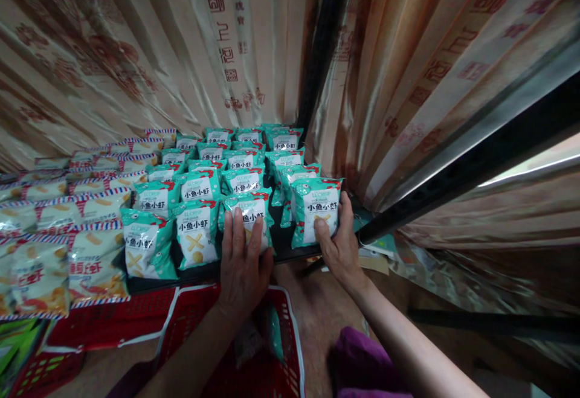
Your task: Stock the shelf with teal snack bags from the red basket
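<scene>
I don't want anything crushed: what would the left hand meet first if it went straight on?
The teal snack bag directly before the left hand; they seem to be touching, though depth is hard to judge.

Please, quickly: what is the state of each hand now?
Left hand: open, laid against a teal-and-white plastic snack bag.
Right hand: closed, holding the rightmost teal-and-white plastic snack bag.

"小鱼小虾" on teal-and-white snack bags [197, 235]
The curtain [267, 41] bears "國之瑰寶"; red print on the striped-edge snack bags [97, 265] is unclear.
</scene>
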Demonstrator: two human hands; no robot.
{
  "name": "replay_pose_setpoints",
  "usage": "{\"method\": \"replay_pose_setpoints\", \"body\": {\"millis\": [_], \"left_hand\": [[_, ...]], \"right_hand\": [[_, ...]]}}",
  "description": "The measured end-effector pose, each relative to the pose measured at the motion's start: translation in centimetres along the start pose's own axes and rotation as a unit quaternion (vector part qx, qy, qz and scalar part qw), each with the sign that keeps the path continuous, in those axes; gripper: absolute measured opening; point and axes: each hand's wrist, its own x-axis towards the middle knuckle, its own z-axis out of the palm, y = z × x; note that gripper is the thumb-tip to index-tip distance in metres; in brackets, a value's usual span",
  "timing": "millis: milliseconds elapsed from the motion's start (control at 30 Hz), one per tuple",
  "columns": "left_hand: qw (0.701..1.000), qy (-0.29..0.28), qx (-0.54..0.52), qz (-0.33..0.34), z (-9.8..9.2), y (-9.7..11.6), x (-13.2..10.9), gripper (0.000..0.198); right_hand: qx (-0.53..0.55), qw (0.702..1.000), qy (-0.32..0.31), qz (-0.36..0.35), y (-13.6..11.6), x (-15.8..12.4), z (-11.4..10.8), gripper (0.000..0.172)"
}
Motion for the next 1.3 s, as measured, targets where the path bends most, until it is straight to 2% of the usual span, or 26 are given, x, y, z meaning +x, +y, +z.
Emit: {"method": "replay_pose_setpoints", "body": {"millis": [100,333,567,900,1300], "left_hand": [[1.0,-0.001,-0.004,-0.001,0.2,-0.1,0.0,0.075],[1.0,-0.007,-0.014,-0.01,0.3,0.1,0.2,0.082],[0.999,-0.012,-0.034,-0.023,0.5,-0.1,0.3,0.083],[0.996,0.027,-0.04,-0.074,1.2,0.4,-0.1,0.093],[0.996,0.028,-0.048,-0.065,1.7,-0.1,0.0,0.089]], "right_hand": [[-0.008,1.0,0.003,-0.02,0.2,-0.1,0.1,0.071],[-0.034,0.996,-0.003,-0.086,-0.5,0.1,-0.2,0.051],[-0.03,0.995,-0.038,-0.082,-0.6,0.0,-0.5,0.061],[-0.021,0.999,-0.019,-0.04,-0.3,0.1,0.2,0.07],[-0.063,0.996,0.024,-0.054,-0.2,-0.3,1.0,0.067]]}}
